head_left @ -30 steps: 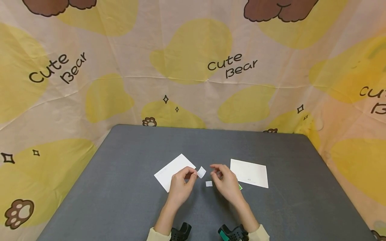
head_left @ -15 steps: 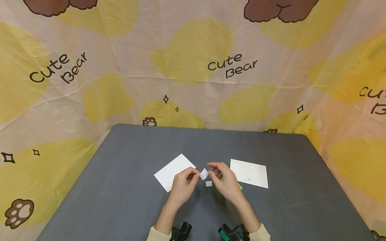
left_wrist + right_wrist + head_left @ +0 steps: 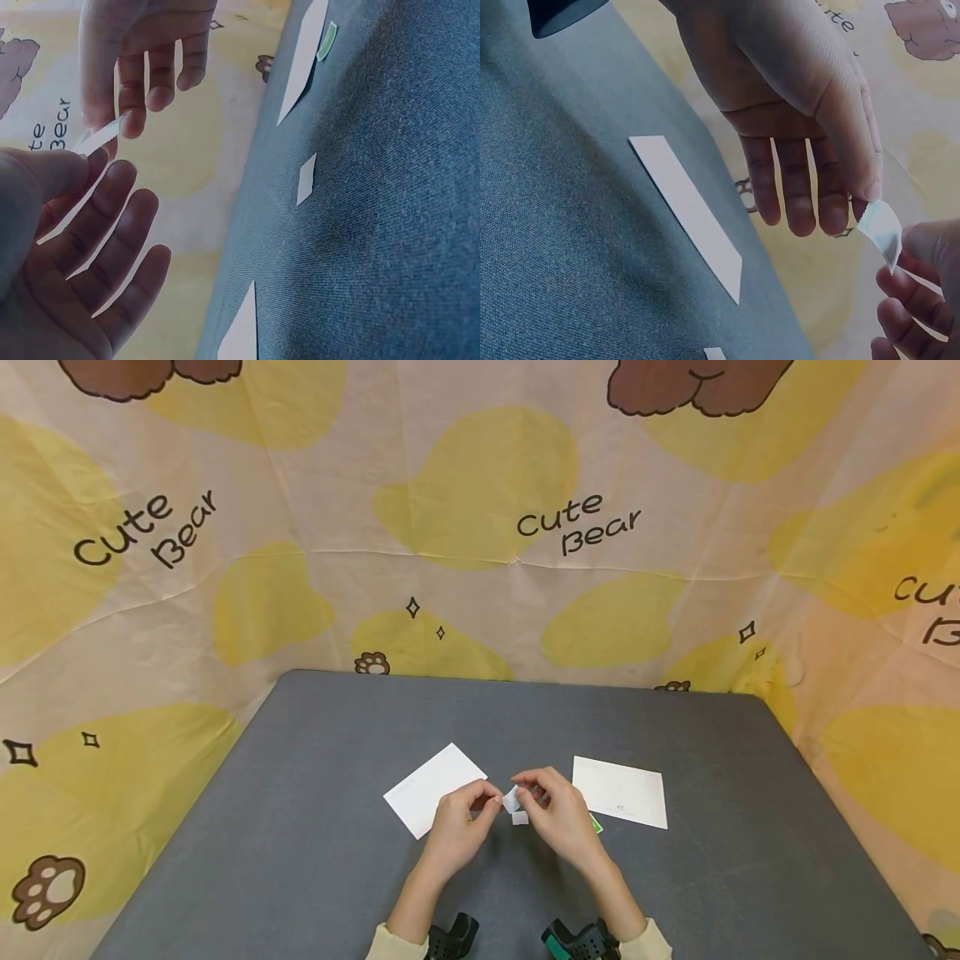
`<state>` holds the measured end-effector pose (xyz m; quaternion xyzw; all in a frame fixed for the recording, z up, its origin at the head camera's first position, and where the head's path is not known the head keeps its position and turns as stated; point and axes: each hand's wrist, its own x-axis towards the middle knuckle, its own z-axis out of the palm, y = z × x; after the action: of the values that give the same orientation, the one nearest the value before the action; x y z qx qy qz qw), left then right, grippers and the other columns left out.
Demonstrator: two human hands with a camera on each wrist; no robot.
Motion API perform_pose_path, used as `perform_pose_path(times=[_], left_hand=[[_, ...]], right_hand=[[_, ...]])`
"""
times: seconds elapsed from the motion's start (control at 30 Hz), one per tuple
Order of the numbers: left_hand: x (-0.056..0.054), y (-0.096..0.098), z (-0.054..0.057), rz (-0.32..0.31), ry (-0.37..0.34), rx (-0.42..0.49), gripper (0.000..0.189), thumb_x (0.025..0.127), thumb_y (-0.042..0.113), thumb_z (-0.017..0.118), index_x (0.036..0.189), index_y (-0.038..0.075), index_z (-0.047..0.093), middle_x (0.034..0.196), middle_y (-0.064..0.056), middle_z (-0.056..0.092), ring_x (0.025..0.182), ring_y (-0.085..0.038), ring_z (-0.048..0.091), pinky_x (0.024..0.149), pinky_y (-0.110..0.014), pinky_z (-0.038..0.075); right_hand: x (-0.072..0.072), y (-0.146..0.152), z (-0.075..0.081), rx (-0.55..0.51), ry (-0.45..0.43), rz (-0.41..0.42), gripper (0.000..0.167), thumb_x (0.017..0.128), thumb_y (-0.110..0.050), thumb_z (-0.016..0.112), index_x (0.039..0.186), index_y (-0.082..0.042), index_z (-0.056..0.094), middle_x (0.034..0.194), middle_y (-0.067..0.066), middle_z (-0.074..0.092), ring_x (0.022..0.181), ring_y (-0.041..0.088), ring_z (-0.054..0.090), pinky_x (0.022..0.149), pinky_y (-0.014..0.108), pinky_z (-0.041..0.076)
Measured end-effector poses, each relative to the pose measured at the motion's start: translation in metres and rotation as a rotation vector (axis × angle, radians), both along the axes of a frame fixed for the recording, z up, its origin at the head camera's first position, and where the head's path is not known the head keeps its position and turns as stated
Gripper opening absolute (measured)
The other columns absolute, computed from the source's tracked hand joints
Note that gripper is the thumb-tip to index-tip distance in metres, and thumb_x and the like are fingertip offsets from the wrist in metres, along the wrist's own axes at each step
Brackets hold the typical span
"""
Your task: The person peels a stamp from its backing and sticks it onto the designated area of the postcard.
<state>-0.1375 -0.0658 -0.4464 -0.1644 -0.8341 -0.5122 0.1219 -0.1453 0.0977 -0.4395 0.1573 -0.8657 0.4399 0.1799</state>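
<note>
Grip looks like the weak point. My left hand (image 3: pixel 456 818) pinches one end of a small, toothed-edged, white paper-like packet (image 3: pixel 883 234) between thumb and finger; hold that too lightly and the end could slip free. The packet is up in the air between my hands, and uneven pulling might tear it askew. If dropped, it could land against the flat, squarish white scrap (image 3: pixel 520 818) lying below the gap between my hands on the grey, fabric-textured bench (image 3: pixel 337 877), and be mistaken for it. My right hand (image 3: pixel 558 814) has the other end in a narrow pinch, the finger behind the thumb mostly hidden; a hasty tug there could snatch the packet from my left. It looks thin, a little shiny and curved, with fine teeth along the end by my right thumb.
</note>
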Motion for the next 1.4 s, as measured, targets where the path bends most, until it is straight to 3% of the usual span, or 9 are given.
perform_pose_path(times=[0.27,0.8,1.1,1.4], left_hand=[[0.0012,0.0007,0.0010,-0.005,0.006,-0.005,0.011,0.085,0.005,0.062,0.078,0.012,0.065,0.071,0.005,0.064,0.069,-0.005,0.061,0.064,-0.022,0.049],[0.0019,0.0004,0.0000,0.016,0.021,-0.001,0.008,0.085,0.007,0.063,0.082,0.013,0.066,0.075,0.006,0.065,0.072,-0.006,0.062,0.067,-0.023,0.051],[0.0016,0.0002,-0.0003,0.060,-0.036,0.029,0.005,0.086,0.011,0.062,0.084,0.011,0.066,0.076,0.005,0.066,0.070,-0.006,0.063,0.061,-0.021,0.049],[0.0010,0.0012,0.0007,0.059,-0.070,0.023,0.021,0.091,0.023,0.057,0.076,0.012,0.065,0.069,0.001,0.065,0.061,-0.002,0.055,0.057,-0.020,0.046]], right_hand=[[-0.0006,0.0005,-0.0026,0.019,0.050,-0.017,0.015,0.077,-0.001,0.069,0.080,-0.015,0.064,0.070,-0.011,0.050,0.061,0.003,0.046,0.054,0.018,0.041],[-0.0007,0.0006,-0.0026,-0.005,0.140,0.023,0.017,0.076,0.002,0.069,0.077,-0.013,0.061,0.070,-0.010,0.050,0.062,0.004,0.047,0.054,0.018,0.041],[-0.0007,0.0002,-0.0037,-0.013,0.188,0.042,0.019,0.076,0.003,0.068,0.079,-0.013,0.060,0.071,-0.009,0.051,0.063,0.003,0.047,0.055,0.024,0.047],[-0.0002,-0.0009,-0.0036,-0.021,0.241,0.073,0.022,0.074,0.004,0.071,0.079,-0.015,0.061,0.074,-0.008,0.054,0.065,0.008,0.050,0.058,0.027,0.048]])
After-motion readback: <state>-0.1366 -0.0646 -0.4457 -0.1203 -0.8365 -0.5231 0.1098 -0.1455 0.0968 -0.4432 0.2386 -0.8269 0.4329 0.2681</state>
